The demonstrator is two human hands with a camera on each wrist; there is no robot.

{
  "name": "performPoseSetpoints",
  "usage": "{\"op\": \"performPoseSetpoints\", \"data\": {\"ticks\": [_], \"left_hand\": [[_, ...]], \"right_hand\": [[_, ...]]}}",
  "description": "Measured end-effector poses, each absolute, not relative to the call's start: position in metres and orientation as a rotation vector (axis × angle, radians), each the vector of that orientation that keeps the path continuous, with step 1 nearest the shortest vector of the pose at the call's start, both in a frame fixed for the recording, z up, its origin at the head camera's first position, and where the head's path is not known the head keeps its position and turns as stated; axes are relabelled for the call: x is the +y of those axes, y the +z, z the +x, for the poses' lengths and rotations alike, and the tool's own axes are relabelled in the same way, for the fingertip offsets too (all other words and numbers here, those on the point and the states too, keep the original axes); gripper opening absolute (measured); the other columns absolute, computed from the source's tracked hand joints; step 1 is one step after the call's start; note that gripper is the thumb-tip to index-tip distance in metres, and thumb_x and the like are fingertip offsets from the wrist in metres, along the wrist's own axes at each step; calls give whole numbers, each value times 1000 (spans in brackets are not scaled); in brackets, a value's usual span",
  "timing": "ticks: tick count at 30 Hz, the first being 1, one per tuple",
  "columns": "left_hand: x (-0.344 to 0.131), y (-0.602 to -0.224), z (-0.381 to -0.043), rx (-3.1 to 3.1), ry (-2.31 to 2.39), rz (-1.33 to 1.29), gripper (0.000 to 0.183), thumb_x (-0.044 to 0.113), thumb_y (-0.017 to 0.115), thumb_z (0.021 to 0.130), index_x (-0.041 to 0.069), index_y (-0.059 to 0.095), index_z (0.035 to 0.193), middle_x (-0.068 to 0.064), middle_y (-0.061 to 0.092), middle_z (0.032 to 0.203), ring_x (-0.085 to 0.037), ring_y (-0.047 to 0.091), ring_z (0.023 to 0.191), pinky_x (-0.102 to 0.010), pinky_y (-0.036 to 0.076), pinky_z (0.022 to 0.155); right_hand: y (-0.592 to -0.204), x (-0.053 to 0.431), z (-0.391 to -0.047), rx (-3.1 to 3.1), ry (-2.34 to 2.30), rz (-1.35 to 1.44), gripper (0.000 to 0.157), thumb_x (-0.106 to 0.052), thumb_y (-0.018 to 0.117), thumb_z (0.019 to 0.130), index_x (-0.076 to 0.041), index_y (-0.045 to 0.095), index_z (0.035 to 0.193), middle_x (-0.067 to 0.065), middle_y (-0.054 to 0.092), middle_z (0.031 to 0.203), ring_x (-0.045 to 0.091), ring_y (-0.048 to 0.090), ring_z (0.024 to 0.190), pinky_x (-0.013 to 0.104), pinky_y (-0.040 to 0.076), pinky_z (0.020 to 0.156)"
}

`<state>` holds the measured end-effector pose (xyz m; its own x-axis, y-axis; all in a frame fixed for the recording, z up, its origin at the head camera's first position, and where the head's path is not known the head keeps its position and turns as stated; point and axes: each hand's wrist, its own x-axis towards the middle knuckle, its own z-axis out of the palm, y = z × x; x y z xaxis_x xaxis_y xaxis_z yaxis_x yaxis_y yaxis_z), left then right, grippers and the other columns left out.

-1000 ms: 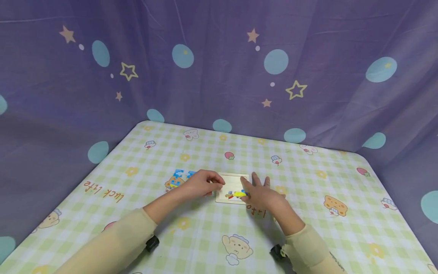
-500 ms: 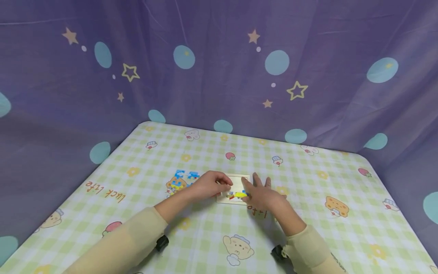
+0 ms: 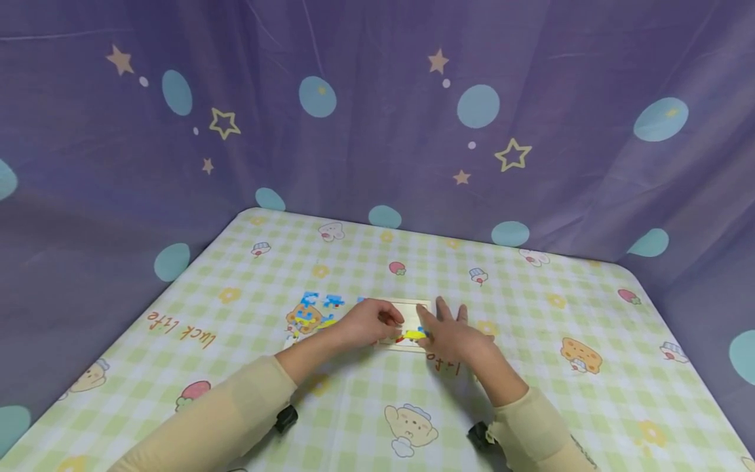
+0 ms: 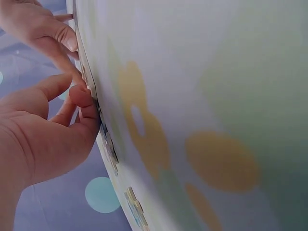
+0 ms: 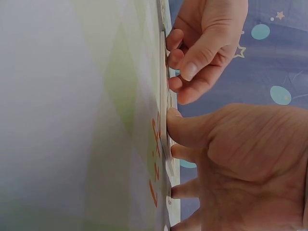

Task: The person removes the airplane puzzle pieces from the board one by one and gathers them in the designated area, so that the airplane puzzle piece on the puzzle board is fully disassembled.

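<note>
A shallow light wooden puzzle tray [image 3: 411,311] lies on the table between both hands. Joined puzzle pieces [image 3: 415,334] in yellow, blue and red lie along its near side. My left hand [image 3: 368,322] is over the tray's left part, fingers bent and tips down at the pieces. Whether it pinches one is hidden. My right hand [image 3: 457,337] has its fingers spread on the cloth right of the tray, with the thumb [image 5: 180,127] resting at the tray's edge. In the left wrist view, the left hand's bent fingers [image 4: 84,98] sit close to the tray.
Several loose puzzle pieces [image 3: 309,299] in blue and yellow lie left of the tray, some partly behind the left forearm. Another blue piece [image 3: 361,299] shows just beyond the left hand. A checked cloth [image 3: 501,419] covers the table, and a purple curtain [image 3: 377,164] hangs behind it.
My left hand has moved right and slightly nearer, from the tray's left edge to over the pieces at its near left. My right hand has stayed in place.
</note>
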<state>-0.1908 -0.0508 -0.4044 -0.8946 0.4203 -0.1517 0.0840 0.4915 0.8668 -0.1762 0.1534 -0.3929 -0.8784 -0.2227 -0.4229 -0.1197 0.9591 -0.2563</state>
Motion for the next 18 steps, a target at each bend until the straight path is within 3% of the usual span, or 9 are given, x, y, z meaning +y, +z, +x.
{"op": "performPoseSetpoints", "data": {"ticks": [6,18], "left_hand": [[-48,-407,-191,2504,1239,408,20,4,80,82,7,73,101,-1,65,90,-14,56,83,-28,48,76],[-45,-403,-187,2586,1102,465,17,-1,78,79,7,74,94,1,62,84,-14,54,80,-28,47,75]], "right_hand": [[-392,153,-176,2647,-310,-249,71,-43,56,103,-31,20,163,14,-3,169,54,-4,148,92,18,82],[-389,155,-173,2656,-337,-282,69,-41,55,104,-29,21,163,15,-2,169,56,-3,147,93,18,80]]}}
